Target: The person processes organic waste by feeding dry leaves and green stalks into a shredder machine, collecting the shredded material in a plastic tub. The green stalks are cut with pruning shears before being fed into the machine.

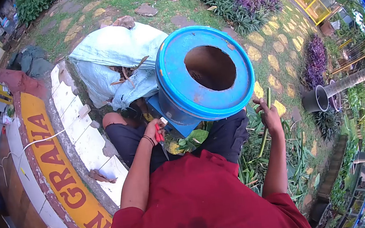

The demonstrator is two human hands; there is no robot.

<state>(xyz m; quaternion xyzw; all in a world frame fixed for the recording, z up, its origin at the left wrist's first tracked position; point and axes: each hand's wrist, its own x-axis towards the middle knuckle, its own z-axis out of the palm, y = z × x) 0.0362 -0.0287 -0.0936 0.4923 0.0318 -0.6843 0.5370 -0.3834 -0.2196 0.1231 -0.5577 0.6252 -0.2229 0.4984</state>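
My left hand [152,131] is closed around a red-handled cutting tool [159,134], its pointed blade directed down toward my lap. A small pale piece shows at the fingertips. Out to the right, my right hand [270,114] grips a long green plant stem [265,139] that runs up and down past the fingers. Between the hands stands a blue drum [171,99] with a blue lid [243,68], which has a large round hole [210,68] cut in it. Green leaves [196,138] lie between my legs, just below the drum.
A pale woven sack [110,45] with dry leaves at its mouth lies left of the drum. Cut greenery [283,156] covers the ground at my right. A curved tiled ledge [71,114] with a white cable runs along the left. Plant pots [315,100] stand farther right.
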